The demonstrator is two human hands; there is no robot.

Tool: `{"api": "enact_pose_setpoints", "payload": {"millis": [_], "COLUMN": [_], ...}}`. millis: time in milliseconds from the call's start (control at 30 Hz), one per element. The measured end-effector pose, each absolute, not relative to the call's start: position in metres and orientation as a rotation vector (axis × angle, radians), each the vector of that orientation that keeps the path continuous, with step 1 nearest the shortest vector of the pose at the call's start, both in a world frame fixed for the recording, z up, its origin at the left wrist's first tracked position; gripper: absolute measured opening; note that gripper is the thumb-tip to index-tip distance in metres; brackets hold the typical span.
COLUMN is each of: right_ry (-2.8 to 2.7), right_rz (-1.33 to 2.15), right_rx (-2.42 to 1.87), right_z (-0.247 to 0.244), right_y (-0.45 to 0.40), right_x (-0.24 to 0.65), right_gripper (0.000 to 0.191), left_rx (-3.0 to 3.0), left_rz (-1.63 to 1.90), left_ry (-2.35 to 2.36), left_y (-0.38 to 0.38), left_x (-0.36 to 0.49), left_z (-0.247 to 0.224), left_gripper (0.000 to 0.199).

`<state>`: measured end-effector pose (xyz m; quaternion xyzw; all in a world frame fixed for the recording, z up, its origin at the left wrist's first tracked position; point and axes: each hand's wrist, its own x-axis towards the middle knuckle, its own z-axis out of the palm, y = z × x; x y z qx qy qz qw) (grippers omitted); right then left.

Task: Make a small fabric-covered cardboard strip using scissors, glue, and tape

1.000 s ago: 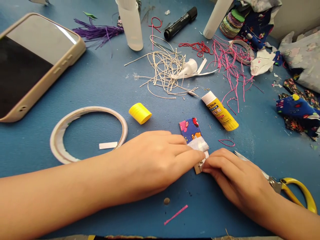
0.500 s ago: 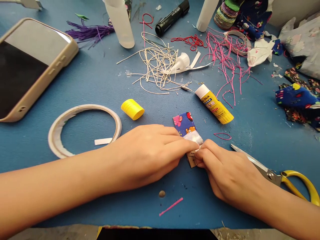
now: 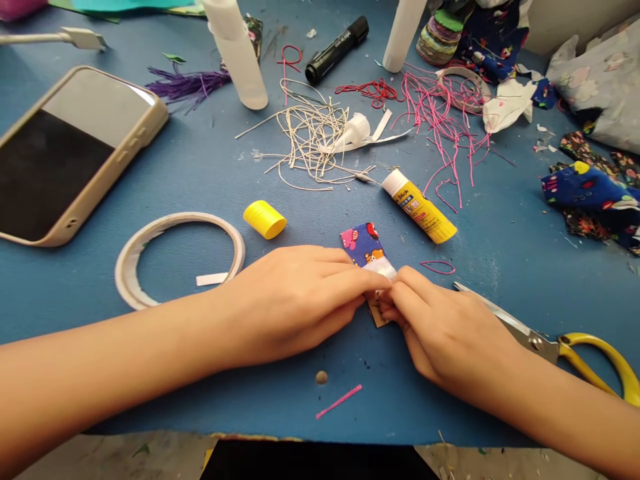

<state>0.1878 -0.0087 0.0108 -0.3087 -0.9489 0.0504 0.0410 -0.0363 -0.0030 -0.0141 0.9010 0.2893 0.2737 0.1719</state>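
A small cardboard strip partly covered with blue patterned fabric (image 3: 361,245) lies on the table, a whitish patch across its middle. My left hand (image 3: 300,297) comes over it from the left, fingers closed on its side and the index fingertip at the pale patch. From the right, my right hand (image 3: 440,320) pinches the strip's bare brown lower part, its fingertips touching those of the left. What exactly sits between the fingertips is hidden. Beyond my right hand lies a yellow glue stick (image 3: 420,207), uncapped, and its yellow cap (image 3: 265,219) rests left of the strip.
A roll of double-sided tape (image 3: 123,263) lies beside my left forearm, below a phone (image 3: 55,167). Yellow-handled scissors (image 3: 535,343) are partly under my right forearm. Tangled white cord (image 3: 315,133), pink cord (image 3: 450,113), a black marker (image 3: 337,50) and a clear bottle (image 3: 240,67) are farther back.
The view has shifted slightly, so most things sit a little differently in the picture. Both hands stay on the fabric-covered strip, with the right fingertips moved a little closer against the left index finger.
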Motion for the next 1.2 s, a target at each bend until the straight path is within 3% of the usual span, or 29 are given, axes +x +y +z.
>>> {"api": "enact_pose_setpoints", "payload": {"millis": [100,433,600,733,1067,1200], "right_ry": [-2.918,-2.951,-2.855,-2.795,-3.025,-2.908], "right_rz": [0.086,0.335,0.584,0.709,0.61,0.576], "right_rx": [-0.906,-0.741,-0.816,-0.785,-0.62,-0.7], "right_z": [0.01,0.016,0.016,0.015,0.035,0.042], "right_y": [-0.01,-0.004,-0.001,0.001,-0.001,0.001], "right_x": [0.188,0.201,0.208,0.209,0.223,0.232], "right_gripper": [0.024,0.026,0.011,0.014,0.029,0.018], "left_rx": [2.564,2.59,2.592,2.603,2.597,2.604], "left_rz": [0.776,0.776,0.82,0.839,0.835,0.831], "left_ry": [0.813,0.802,0.786,0.792,0.795,0.794], "left_y": [-0.003,-0.004,-0.004,-0.003,-0.004,-0.004], "left_x": [-0.036,-0.035,-0.035,-0.034,-0.035,-0.035], "left_z": [-0.013,-0.013,-0.013,-0.013,-0.012,-0.011], "left_gripper": [0.023,0.025,0.023,0.022,0.023,0.024]}}
